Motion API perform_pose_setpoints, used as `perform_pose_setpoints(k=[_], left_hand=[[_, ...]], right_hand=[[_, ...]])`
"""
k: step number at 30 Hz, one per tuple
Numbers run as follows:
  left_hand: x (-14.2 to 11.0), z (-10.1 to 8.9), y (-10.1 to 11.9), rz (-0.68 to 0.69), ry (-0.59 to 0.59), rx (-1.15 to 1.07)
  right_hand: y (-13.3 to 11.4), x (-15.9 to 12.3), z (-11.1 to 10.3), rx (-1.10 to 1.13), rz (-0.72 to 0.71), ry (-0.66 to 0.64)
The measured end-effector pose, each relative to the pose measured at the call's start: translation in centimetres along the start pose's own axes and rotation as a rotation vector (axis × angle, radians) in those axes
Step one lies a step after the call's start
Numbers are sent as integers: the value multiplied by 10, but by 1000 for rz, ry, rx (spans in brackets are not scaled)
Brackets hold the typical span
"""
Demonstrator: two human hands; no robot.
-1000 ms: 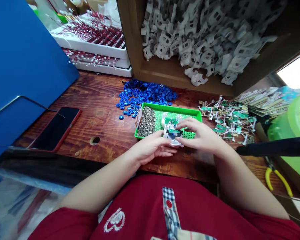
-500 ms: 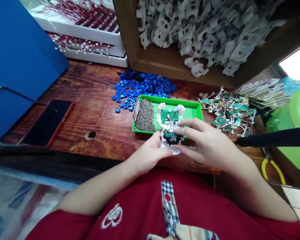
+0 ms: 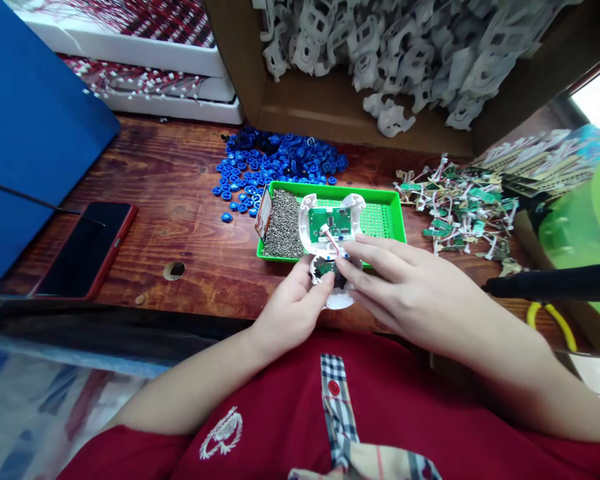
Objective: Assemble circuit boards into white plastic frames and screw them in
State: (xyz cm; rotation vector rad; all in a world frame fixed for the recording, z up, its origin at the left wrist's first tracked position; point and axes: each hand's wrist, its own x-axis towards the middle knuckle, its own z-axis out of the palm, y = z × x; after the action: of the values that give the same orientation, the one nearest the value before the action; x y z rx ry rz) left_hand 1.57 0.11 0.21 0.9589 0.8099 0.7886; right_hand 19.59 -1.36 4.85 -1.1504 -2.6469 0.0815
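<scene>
A white plastic housing in two halves sits between my hands over the front of the green tray [image 3: 397,227]. The upper half [image 3: 307,230] carries a green circuit board [image 3: 325,219]. A short red-and-white cable [image 3: 333,240] runs from that board toward the lower half [image 3: 341,301], which holds a smaller board and black parts. My left hand [image 3: 297,307] grips the lower half from the left, its thumb pressed on the inside. From the right, the fingers of my right hand [image 3: 395,283] rest at the seam and the cable end; their tips are partly hidden.
Small screws [image 3: 284,227] fill the tray's left end. Blue buttons [image 3: 280,160] lie behind it, small wired boards [image 3: 467,207] to the right. A carton [image 3: 300,107] of white shells stands at the back. A phone [image 3: 83,250] lies left, yellow-handled pliers [image 3: 555,320] right.
My left thumb has moved up from the housing's lower edge onto the inside of the lower half. My right fingers have closed in at the seam. The whole view has shifted slightly.
</scene>
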Motion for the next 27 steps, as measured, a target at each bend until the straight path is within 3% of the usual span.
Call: perform_pose_setpoints(k=[3, 5, 7, 9, 12, 17, 27], left_hand=[[1, -2, -1, 7, 11, -20], [1, -3, -1, 32, 34, -13], [0, -4, -2, 55, 49, 16], [-2, -4, -2, 61, 42, 54], [-6, -3, -4, 62, 61, 107], [-11, -4, -10, 130, 157, 230], [-5, -12, -11, 107, 137, 298]], right_hand=[[0, -6, 4, 49, 57, 82], [-2, -10, 9, 171, 238, 264], [-7, -13, 15, 424, 480, 376], [-12, -13, 22, 746, 626, 338], [-21, -7, 31, 1048, 654, 293], [-27, 3, 38, 1175, 645, 417], [-27, 11, 55, 1121, 675, 498]])
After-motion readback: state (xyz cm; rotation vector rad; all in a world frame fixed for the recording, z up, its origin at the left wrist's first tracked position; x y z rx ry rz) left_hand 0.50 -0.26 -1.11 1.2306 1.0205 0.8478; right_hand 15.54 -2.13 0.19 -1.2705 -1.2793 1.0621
